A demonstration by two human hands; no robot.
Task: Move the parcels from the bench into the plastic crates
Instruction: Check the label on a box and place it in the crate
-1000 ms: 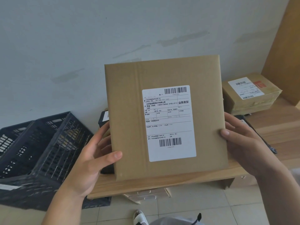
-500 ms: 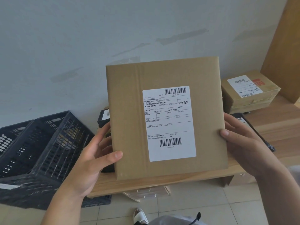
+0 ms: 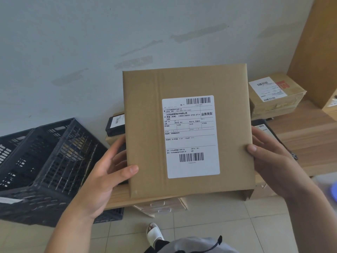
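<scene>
I hold a flat brown cardboard parcel (image 3: 145, 125) with a white shipping label upright in front of me, above the wooden bench (image 3: 313, 136). My left hand (image 3: 107, 172) grips its lower left edge, thumb on the front. My right hand (image 3: 269, 157) grips its right edge the same way. Dark plastic crates (image 3: 47, 161) stand on the floor at the left. Also on the bench are a small black parcel (image 3: 115, 124), a brown box parcel (image 3: 275, 96) at the back right, and a dark flat parcel (image 3: 264, 127) mostly hidden behind my right hand.
A grey wall runs behind the bench. A tall wooden panel (image 3: 317, 48) stands at the far right. Cardboard packages (image 3: 162, 205) lie under the bench on the tiled floor. My sandalled foot (image 3: 154, 232) shows at the bottom.
The parcel stays in both hands and has tilted slightly, so its lower right flap now shows. The view shifted a little.
</scene>
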